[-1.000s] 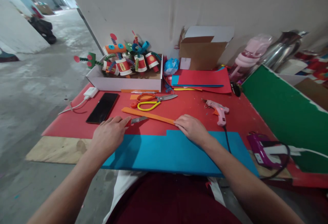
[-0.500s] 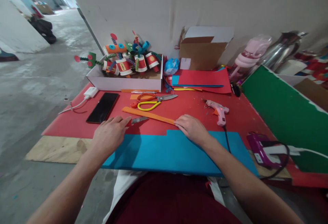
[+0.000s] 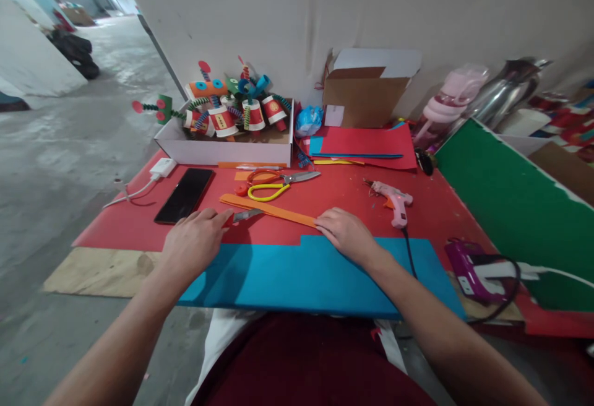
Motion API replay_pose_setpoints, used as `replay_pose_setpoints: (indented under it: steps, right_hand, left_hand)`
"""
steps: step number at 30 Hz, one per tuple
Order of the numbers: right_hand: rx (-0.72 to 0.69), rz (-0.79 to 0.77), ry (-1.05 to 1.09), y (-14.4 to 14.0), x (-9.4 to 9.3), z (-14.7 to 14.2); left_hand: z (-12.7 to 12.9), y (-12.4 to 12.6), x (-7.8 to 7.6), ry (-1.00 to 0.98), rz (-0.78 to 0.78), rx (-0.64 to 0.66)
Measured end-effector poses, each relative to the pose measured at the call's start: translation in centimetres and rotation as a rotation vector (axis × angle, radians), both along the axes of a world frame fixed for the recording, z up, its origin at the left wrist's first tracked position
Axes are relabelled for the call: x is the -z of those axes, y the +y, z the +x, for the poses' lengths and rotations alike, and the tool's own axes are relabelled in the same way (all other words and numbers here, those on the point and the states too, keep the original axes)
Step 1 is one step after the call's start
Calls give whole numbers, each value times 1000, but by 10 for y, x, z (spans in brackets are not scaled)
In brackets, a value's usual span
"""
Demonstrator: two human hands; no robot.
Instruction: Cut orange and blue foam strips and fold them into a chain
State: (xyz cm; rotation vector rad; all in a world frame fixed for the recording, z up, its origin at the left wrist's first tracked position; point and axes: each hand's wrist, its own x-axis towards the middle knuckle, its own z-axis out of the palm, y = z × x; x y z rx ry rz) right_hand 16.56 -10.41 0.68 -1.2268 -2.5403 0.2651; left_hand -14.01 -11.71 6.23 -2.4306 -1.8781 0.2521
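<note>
My left hand [image 3: 192, 242] lies palm down on the red table top [image 3: 352, 192], its fingertips closed on the handle of a small utility knife [image 3: 247, 214] whose blade points right. The blade lies against a long orange paper strip [image 3: 278, 210]. My right hand [image 3: 346, 233] presses down on the right end of that strip. A large blue sheet [image 3: 301, 276] lies just in front of both hands, along the table's near edge.
Yellow-handled scissors [image 3: 271, 191] and a black phone [image 3: 184, 194] lie behind the strip. A pink glue gun [image 3: 394, 200] lies to the right, a purple tool [image 3: 468, 267] beyond it. A white box [image 3: 223, 150] of paper-cup figures, red sheets [image 3: 371, 141] and a green board [image 3: 510, 202] stand around.
</note>
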Motion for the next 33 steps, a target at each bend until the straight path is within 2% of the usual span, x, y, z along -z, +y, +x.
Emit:
replay_pose_setpoints:
  steps: [4,9,21,26,33]
  right_hand:
    - [-3,4,17,-1,1,0]
    - [-2,9,42,-4,1,1]
    - [43,72,104,-9,5,4]
    - [121,49,142,-10,10,10]
    - [114,40,218,-11,13,10]
  left_hand:
    - [4,1,3,18,3,-4]
    - [21,-3,7,-2,20,24]
    - [62,-12,26,-162,62,193]
    - [66,-9,29,-150,53,251]
    - [59,-9,32,-187,8,313]
